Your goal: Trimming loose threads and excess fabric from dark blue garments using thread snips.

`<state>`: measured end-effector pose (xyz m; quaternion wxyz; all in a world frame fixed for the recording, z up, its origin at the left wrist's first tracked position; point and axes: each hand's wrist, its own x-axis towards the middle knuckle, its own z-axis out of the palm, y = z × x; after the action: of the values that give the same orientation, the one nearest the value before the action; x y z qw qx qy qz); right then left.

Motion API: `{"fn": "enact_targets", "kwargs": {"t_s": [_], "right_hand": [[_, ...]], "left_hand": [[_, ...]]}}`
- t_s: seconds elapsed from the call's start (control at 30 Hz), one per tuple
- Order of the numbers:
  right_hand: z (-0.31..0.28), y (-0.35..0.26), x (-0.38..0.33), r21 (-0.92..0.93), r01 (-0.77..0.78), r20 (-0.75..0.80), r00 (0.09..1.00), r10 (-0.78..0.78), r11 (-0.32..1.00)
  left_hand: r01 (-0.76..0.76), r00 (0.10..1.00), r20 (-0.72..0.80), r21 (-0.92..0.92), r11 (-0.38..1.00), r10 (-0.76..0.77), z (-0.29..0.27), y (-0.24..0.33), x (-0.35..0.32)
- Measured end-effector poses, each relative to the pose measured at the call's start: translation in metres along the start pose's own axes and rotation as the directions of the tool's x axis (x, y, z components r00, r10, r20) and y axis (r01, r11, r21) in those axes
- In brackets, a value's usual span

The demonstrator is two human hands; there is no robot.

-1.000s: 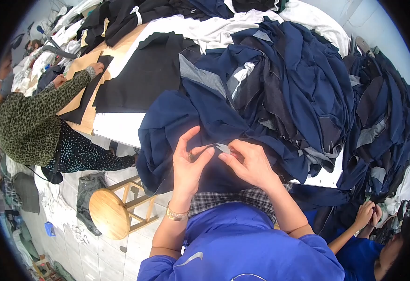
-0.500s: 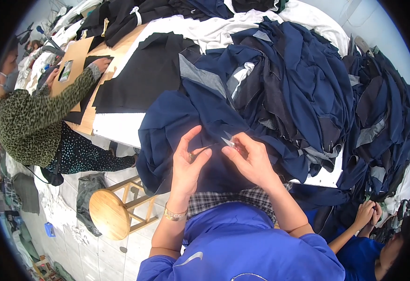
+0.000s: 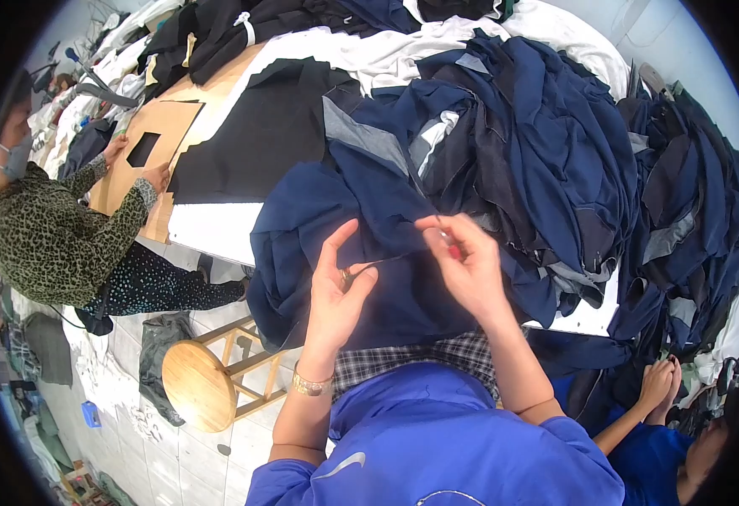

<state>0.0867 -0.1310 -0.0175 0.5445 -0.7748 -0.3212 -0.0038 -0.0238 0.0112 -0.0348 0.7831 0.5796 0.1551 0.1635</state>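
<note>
Navy cloth (image 3: 302,207) drapes over the table edge in front of me, and both my hands are above it. My left hand (image 3: 335,291) has its thumb and forefinger apart, while its other fingers curl round an edge of the cloth. From there a thin dark line, the cloth's edge or a thread, runs toward my right hand (image 3: 470,266). That hand is closed on small thread snips (image 3: 452,248), of which a red part and a bit of metal show; the blades are mostly hidden by the fingers.
Heaped navy pieces (image 3: 555,152) cover the table's right side; black cloth (image 3: 260,126) lies left. A co-worker (image 3: 57,236) at the left handles a brown cardboard pattern (image 3: 180,122). Another person (image 3: 656,447) works at the lower right. A wooden stool (image 3: 196,384) stands at my left.
My right hand has turned and risen slightly to the right, so the snips' blades no longer show. My left hand stays nearly in place. The left co-worker has lowered the cardboard flat.
</note>
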Motion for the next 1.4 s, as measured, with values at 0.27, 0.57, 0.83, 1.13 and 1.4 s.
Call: {"fn": "enact_targets", "kwargs": {"t_s": [0.27,0.57,0.83,1.13,1.4], "right_hand": [[-0.029,0.022,0.003,-0.024,-0.274,0.328,0.906,0.267,0.961],[-0.01,-0.004,-0.001,-0.091,-0.032,0.045,0.998,0.036,0.995],[0.015,-0.025,-0.043,-0.026,0.181,0.172,0.97,-0.174,0.983],[0.018,-0.018,-0.056,-0.007,0.161,0.206,0.966,-0.156,0.987],[0.001,-0.03,-0.045,0.242,-0.037,0.493,0.866,-0.09,0.97]], "left_hand": [[-0.03,0.999,-0.027,-0.01,0.999,0.03,-0.001,-0.002,0.002],[-0.175,0.973,-0.02,0.59,0.788,0.231,0.03,0.001,-0.036],[0.143,0.981,-0.062,-0.416,0.898,-0.186,0.031,-0.012,-0.018],[0.243,0.954,-0.056,-0.433,0.868,-0.294,0.018,-0.017,-0.016],[0.329,0.912,0.006,-0.609,0.722,-0.41,0.003,-0.021,-0.021]]}}
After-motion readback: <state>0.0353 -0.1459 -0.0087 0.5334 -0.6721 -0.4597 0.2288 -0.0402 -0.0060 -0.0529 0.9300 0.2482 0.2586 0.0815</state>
